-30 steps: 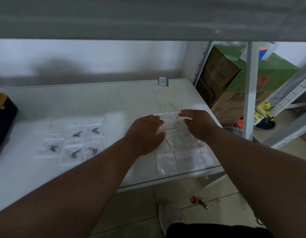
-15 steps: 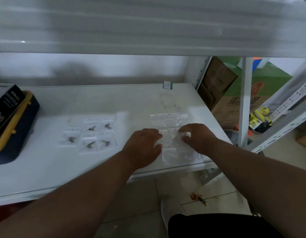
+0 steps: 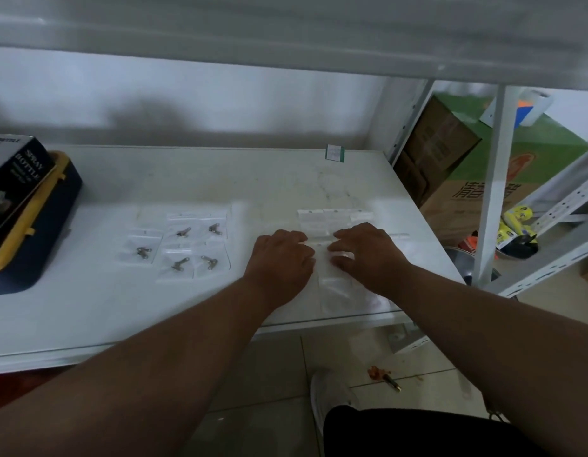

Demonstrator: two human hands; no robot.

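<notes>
Head — left hand (image 3: pixel 281 258), right hand (image 3: pixel 365 255) nearer

Both forearms (image 3: pixel 187 357) are bare along their whole visible length. The left hand (image 3: pixel 281 258) and right hand (image 3: pixel 368 255) are uncovered. A black garment (image 3: pixel 401 430) covers the leg. One white shoe (image 3: pixel 329 394) shows, its detail blurred.

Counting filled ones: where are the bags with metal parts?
Head view, left half: the filled bags lie on the white shelf, between the blue case and the left hand.
</notes>
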